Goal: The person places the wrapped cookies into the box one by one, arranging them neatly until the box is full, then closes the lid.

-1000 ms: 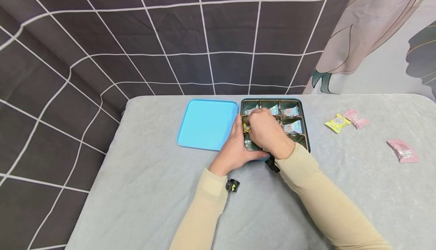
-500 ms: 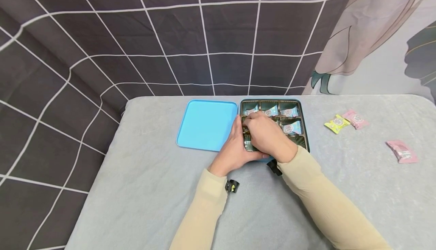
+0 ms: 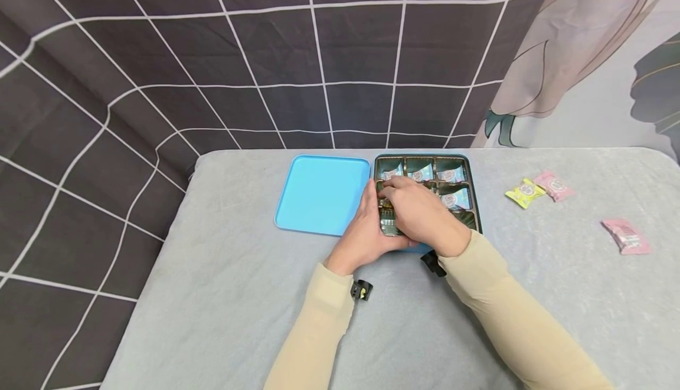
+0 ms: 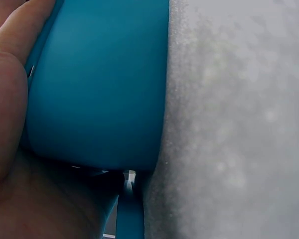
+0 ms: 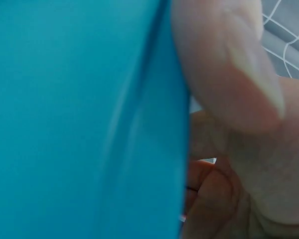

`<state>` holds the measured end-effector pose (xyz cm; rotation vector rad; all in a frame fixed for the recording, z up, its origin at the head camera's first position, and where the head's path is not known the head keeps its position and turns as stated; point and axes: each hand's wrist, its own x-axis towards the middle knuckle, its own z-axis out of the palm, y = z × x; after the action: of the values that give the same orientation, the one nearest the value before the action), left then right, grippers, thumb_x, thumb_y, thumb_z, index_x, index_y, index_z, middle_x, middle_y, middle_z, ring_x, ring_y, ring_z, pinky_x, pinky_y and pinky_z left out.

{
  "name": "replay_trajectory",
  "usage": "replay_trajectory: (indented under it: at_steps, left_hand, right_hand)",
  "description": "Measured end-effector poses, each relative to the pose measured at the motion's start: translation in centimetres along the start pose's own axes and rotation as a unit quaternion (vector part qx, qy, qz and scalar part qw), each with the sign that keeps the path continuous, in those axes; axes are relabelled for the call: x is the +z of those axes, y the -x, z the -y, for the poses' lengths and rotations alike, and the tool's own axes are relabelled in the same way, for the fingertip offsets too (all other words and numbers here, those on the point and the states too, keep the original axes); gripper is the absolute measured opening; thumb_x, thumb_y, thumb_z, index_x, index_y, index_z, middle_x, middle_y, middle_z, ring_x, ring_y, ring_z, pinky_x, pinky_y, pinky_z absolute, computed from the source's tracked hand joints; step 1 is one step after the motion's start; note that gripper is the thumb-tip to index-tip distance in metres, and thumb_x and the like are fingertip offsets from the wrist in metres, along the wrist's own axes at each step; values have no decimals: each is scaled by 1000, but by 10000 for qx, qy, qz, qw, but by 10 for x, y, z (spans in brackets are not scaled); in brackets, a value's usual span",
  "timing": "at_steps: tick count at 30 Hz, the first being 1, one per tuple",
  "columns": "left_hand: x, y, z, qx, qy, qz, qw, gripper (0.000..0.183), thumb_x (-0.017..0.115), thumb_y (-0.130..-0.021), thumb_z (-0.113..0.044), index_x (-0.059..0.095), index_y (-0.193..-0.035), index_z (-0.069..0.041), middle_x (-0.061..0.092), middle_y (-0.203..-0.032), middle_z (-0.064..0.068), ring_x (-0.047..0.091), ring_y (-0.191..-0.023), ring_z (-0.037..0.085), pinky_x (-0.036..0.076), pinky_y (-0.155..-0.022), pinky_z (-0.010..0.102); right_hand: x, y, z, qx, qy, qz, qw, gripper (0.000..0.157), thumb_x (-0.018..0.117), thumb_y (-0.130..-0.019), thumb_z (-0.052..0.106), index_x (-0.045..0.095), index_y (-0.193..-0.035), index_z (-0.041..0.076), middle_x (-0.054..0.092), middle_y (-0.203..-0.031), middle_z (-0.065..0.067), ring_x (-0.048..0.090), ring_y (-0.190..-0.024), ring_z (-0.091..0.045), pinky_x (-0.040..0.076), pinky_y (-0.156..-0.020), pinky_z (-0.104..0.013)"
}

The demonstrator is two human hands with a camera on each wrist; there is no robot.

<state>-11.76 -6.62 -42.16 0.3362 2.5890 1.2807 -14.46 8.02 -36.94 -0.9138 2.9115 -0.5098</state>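
Box [image 4: 99,89] braced by our straight-fingered left hand [image 3: 366,230], likely for steadiness; our right hand [image 3: 417,210] bends over left compartments [image 3: 388,223], hold hidden, can't tell.

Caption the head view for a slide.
Left hand braces a divided box of wrapped candies; right hand reaches into it.

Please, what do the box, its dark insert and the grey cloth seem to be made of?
Box: painted metal or hard plastic, I cannot tell; smooth, softly shiny blue walls.
Insert: probably thin plastic, glossy; moulded compartments catch light.
Cloth: likely plush fabric; matte, fuzzy surface.
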Motion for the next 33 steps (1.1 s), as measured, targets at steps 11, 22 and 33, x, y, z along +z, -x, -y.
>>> replay_trajectory:
  at_steps: [11,22,33]
  left_hand:
    - [0,1,-1,-24,-11,19,10000,139,87,-72,-55,-11,-161,-10,-10,-169,9,5,-153,22,27,-118,43]
    - [-1,1,-2,75,29,-12,10000,140,87,-73,-54,-12,-160,-8,-10,-168,11,4,-153,21,26,-119,42]
    - [-1,2,-3,-160,15,110,9998,139,85,-73,-58,-15,-160,-15,-12,-169,6,5,-153,20,28,-118,42]
  right_hand:
    - [-1,9,-5,-276,-148,-136,9994,47,45,-78,-19,69,-117,-9,59,-133,-24,49,-132,-39,40,-109,-49]
    - [-5,16,-6,-416,-182,-400,9982,43,40,-84,-18,68,-116,-10,57,-134,-28,48,-131,-41,35,-113,-50]
    - [-15,25,-8,-421,-177,-616,9971,44,40,-86,-18,68,-117,-6,56,-134,-26,46,-131,-40,35,-112,-50]
